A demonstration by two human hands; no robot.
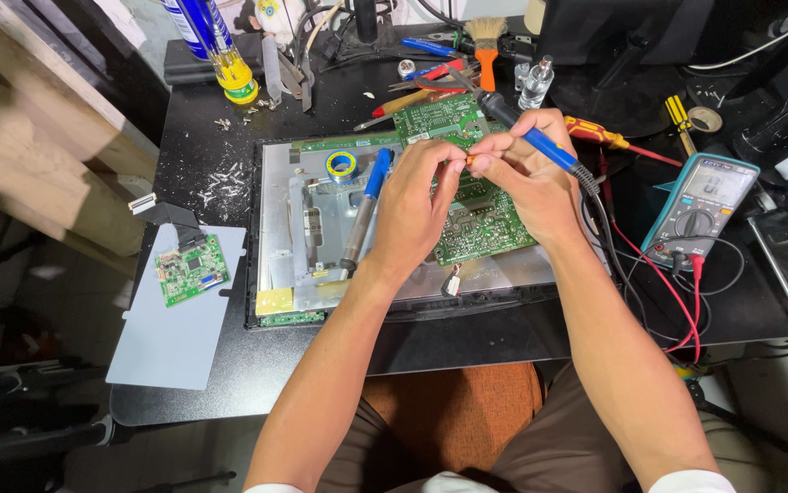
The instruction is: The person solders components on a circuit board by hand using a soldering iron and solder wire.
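We found green circuit board [481,224] beneath both hands. Right hand [535,178] gripped blue-handled soldering iron [540,141], shaft angled up-left; left hand [417,205] pinched small orange part [470,160] at fingertips.

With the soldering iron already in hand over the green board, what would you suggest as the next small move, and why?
Probably lower the soldering iron tip onto the green circuit board. The right hand grips its blue handle, tip raised past the board's far edge, while the left hand pinches something small at the fingertips.
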